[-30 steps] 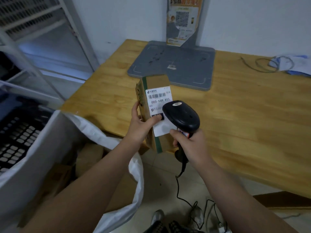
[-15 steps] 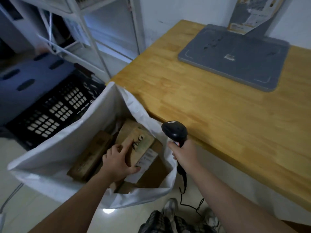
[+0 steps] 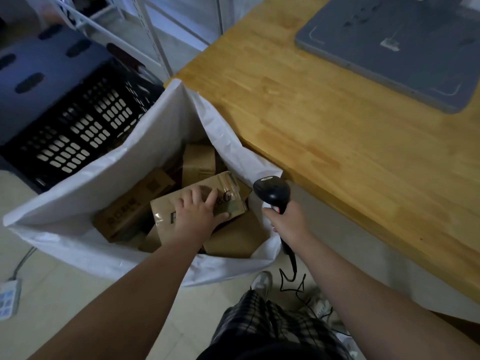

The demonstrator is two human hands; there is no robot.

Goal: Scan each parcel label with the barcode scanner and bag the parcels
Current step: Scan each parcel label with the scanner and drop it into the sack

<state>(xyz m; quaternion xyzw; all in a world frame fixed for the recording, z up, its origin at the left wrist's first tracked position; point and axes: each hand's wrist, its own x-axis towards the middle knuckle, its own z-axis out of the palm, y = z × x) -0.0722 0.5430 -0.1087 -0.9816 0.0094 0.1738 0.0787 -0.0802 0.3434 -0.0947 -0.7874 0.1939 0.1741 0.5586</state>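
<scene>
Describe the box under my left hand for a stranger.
Find the white sack on the floor beside the wooden table. Among the brown boxes inside, the top box lies under the left hand. Only it shows glossy tape and large letters ending "&G".

Parcels [image 3: 231, 201] in bag [image 3: 145, 141], crate [image 3: 78, 126] behind bag, table [image 3: 337, 139] right of bag, mat [image 3: 402, 48] on table

Both bare forearms reach forward and down, the left hand [image 3: 197, 214] palm-down with fingers spread over the top of a cardboard parcel [image 3: 233, 197] and thumb at its near side, seemingly gripping it, while the right hand [image 3: 288, 220] is curled round the handle of the barcode scanner [image 3: 272, 190].
</scene>
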